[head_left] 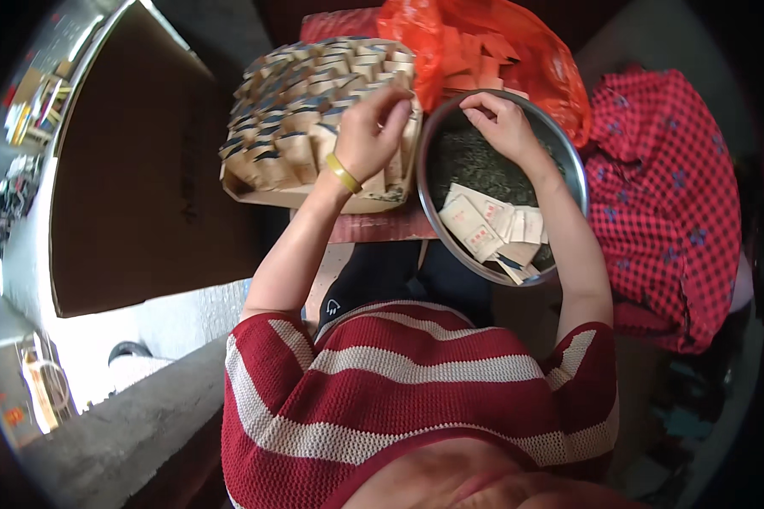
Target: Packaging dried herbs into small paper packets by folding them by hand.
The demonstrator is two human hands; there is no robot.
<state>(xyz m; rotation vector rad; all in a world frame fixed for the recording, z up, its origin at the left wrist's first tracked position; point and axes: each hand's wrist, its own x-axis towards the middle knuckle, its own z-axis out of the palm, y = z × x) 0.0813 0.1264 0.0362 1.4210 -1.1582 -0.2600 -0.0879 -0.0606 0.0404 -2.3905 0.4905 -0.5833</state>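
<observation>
My left hand (372, 131), a yellow bangle (344, 173) on its wrist, is above the right part of a shallow box (361, 204) packed with rows of small upright brown paper packets (293, 153), many with dark top edges. Its fingers are curled in toward the thumb; what they hold, if anything, does not show. Over the far part of a round metal basin (427, 191), my right hand (505, 127) has its fingers bent and closed, and I cannot make out anything in them. Dark dried leaves (467, 161) cover the basin's inside. Several flat pale paper packets (475, 225) lie on the leaves at the near side.
A red plastic bag (560, 76) with orange-red paper pieces (475, 59) stands behind the basin. At the right is a red and black checked cloth bundle (662, 195). A large cardboard box (136, 170) rises at the left. Under the packet box is a red surface (382, 227).
</observation>
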